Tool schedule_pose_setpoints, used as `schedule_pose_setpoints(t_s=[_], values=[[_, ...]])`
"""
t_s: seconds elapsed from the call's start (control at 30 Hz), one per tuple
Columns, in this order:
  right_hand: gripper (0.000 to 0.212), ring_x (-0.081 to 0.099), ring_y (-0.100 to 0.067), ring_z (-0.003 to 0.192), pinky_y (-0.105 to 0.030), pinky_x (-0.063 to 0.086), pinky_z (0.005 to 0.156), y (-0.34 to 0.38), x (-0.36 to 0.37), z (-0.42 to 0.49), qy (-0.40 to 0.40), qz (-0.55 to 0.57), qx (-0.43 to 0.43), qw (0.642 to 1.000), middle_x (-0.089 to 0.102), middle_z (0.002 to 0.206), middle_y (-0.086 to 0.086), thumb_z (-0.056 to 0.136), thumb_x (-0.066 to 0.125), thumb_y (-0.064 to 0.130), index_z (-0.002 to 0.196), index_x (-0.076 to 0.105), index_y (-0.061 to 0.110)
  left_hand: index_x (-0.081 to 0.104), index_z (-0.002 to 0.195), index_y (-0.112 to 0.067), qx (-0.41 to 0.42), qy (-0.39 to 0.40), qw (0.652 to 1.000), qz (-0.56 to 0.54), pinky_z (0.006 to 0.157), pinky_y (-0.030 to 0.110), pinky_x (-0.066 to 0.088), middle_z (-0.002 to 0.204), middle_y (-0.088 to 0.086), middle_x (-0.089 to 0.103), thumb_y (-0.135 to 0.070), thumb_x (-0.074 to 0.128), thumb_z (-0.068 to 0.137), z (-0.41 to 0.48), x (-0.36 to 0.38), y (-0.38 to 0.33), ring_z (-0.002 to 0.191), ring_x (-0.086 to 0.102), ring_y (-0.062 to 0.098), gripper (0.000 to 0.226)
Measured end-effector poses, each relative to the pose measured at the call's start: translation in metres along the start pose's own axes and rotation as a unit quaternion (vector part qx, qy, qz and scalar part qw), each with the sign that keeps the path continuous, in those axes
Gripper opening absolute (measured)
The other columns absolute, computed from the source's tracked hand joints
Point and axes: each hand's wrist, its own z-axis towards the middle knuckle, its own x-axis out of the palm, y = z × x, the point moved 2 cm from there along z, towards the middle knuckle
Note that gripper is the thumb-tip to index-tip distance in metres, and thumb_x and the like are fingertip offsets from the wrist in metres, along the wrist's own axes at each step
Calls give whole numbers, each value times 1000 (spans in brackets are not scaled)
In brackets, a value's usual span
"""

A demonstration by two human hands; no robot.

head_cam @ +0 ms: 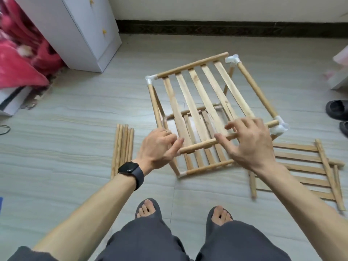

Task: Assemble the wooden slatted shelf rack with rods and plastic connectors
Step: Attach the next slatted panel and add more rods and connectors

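Though unfinished, rack [192,65] in left grip [160,146]

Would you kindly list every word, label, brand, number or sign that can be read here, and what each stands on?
No text can be read anywhere in this view.
Smartwatch: screen dark, nothing shown.
White cabinet: plain, no label visible.
Rack and plastic connectors: no markings visible.
Skirting: a pattern only, no letters.
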Motion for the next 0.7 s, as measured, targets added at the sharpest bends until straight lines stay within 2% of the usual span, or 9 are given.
schedule_pose_setpoints(t_s=[0.1,0.17,0.23,0.27,0.33,0.4,0.47,0.6,0.7], values=[[66,54,-23,112,-45,37,94,18,18,11,135,-143,-96,976,64,112,4,85,32,84,102,66,30,61,113,-21,-167,-123,976,-65,88,28,38,115,-8,55,-37,54,96,4,-7,9,106,43,9,25],[71,56,-24,106,-44,37,93,27,30,14,148,-158,-140,966,65,104,4,88,21,84,97,61,26,47,134,-23,-311,-106,921,-208,92,29,38,125,-8,47,-33,59,95,12,-6,17,110,44,9,42],[72,56,-24,105,-43,39,94,32,40,19,142,-158,-144,967,64,95,5,89,17,84,92,55,23,46,134,-23,-403,-32,842,-357,86,30,45,118,-7,53,-34,58,98,18,0,22,100,53,6,39],[70,56,-24,106,-44,40,94,35,46,21,139,-155,-142,968,63,91,5,90,19,84,91,52,23,49,130,-22,-412,-1,831,-374,82,30,47,114,-6,57,-31,55,100,20,3,24,97,56,6,32],[64,60,-25,99,-45,44,92,41,56,21,106,-140,-145,974,65,84,1,92,28,81,93,53,22,54,127,-19,-410,-4,822,-395,80,31,51,112,-1,65,-26,55,102,21,8,31,100,63,12,26],[57,64,-26,83,-44,48,85,46,65,17,69,-134,-174,973,67,76,-1,97,36,73,106,57,21,56,124,-13,-401,-26,783,-475,78,30,53,109,3,73,-23,56,103,21,10,33,101,71,20,23],[46,60,-27,67,-40,44,74,47,72,13,47,-135,-219,965,64,64,1,103,36,63,102,60,23,56,120,-8,-388,-35,752,-532,77,30,55,104,5,77,-22,52,105,21,11,33,94,75,21,21],[47,50,-24,54,-36,33,65,49,77,18,39,-120,-238,963,56,57,2,105,34,59,88,60,25,55,109,-13,-400,-57,770,-494,57,23,54,97,1,75,-9,49,102,24,14,31,68,73,10,10],[46,48,-23,55,-35,32,64,60,78,22,54,-108,-246,962,57,56,1,105,34,58,88,61,25,54,102,-18,-414,-57,783,-461,60,25,54,98,-3,72,1,43,95,25,14,34,66,70,8,23]])
